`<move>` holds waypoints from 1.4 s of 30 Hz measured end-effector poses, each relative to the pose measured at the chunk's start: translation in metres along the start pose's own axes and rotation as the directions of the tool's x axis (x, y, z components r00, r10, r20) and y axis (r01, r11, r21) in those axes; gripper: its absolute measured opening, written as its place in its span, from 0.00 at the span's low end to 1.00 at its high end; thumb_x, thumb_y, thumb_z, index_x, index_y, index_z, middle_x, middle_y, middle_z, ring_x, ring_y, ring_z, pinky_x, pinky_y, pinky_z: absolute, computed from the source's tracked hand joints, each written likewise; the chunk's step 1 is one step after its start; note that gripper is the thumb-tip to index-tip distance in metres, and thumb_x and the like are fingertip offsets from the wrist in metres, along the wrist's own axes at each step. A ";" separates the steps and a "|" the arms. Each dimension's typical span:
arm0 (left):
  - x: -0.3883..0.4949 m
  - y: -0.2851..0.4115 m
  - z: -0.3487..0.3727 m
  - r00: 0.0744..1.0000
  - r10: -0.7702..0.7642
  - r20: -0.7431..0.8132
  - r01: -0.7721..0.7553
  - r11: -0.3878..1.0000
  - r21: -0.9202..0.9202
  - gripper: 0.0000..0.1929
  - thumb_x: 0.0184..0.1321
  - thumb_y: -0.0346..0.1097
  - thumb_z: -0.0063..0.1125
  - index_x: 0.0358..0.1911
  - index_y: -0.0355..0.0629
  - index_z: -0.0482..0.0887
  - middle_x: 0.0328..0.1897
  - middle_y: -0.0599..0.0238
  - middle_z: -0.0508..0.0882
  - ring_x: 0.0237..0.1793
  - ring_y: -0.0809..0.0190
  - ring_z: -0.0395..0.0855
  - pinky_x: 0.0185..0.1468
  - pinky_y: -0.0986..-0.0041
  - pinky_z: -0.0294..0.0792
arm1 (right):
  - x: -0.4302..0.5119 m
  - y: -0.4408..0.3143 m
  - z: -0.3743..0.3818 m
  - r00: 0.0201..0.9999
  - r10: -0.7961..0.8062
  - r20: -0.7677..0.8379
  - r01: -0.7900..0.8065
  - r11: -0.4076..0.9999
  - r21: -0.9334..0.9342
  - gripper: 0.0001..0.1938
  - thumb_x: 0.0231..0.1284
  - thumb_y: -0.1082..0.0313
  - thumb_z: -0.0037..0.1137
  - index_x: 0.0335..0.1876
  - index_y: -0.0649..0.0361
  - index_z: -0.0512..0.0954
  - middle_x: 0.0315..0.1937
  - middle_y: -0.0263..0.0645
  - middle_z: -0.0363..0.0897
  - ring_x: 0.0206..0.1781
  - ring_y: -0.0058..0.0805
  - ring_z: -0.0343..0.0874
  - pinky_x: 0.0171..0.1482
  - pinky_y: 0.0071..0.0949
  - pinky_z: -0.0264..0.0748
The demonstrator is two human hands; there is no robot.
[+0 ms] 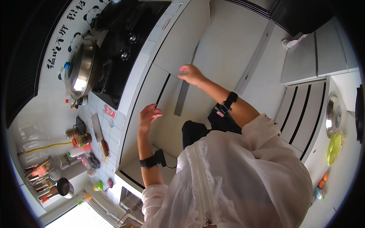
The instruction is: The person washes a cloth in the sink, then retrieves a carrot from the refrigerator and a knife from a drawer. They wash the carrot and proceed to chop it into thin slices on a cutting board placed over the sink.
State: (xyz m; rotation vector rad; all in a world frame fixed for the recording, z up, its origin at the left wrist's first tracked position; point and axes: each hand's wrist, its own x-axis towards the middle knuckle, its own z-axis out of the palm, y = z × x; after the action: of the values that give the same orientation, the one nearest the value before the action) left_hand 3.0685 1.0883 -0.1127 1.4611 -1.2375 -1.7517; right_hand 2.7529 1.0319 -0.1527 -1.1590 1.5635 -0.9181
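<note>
My left hand point(148, 116) hangs in the air by the edge of the tiled counter point(114, 135), fingers loosely bent and apart, with nothing in it. Farther forward, my right hand point(191, 75) is over the floor near the white cabinet fronts point(174, 45). Its fingers curl with a gap, and no object shows between them. On the counter to the left lies a cleaver point(97, 126) with a wooden handle. Past it, a steel wok point(82, 81) under a glass lid point(74, 61) sits on the black gas hob point(121, 74).
A dark pan point(114, 17) is on the hob's far side. Jars point(82, 139), bottles and a utensil rack point(40, 176) line the left wall, near a sink point(129, 199). On the right counter are a steel lid point(332, 116), a green basket point(334, 149) and orange produce point(323, 180).
</note>
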 end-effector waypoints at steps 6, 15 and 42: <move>0.102 0.032 0.067 0.988 0.157 0.014 -0.106 0.598 0.794 0.19 0.64 0.41 0.63 0.53 0.37 0.82 0.44 0.51 0.88 0.44 0.55 0.88 0.48 0.65 0.77 | 0.074 0.023 -0.090 0.975 0.178 -0.135 -0.147 0.966 0.212 0.23 0.56 0.63 0.64 0.56 0.66 0.77 0.51 0.46 0.81 0.55 0.39 0.79 0.55 0.35 0.76; 0.266 0.039 0.092 0.975 0.190 0.115 -0.222 0.787 0.575 0.15 0.63 0.37 0.64 0.50 0.40 0.84 0.40 0.57 0.89 0.42 0.60 0.87 0.48 0.69 0.77 | 0.294 -0.007 -0.174 0.947 0.308 -0.089 -0.142 0.652 0.745 0.27 0.54 0.81 0.52 0.63 0.55 0.71 0.53 0.36 0.76 0.55 0.31 0.76 0.56 0.37 0.78; 0.509 0.087 0.279 0.932 -0.302 0.199 0.128 0.791 0.598 0.12 0.65 0.31 0.61 0.50 0.39 0.83 0.41 0.66 0.86 0.42 0.68 0.83 0.48 0.75 0.75 | 0.367 0.125 -0.424 0.933 0.216 -0.288 -0.218 0.976 0.025 0.18 0.53 0.71 0.66 0.49 0.62 0.75 0.37 0.47 0.83 0.36 0.38 0.84 0.42 0.34 0.79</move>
State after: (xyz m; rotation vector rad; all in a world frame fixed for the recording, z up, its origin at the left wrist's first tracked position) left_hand 2.6543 0.7035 -0.2702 1.7811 -1.9573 -1.8789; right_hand 2.2764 0.7251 -0.2479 -0.8607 1.8901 -0.9646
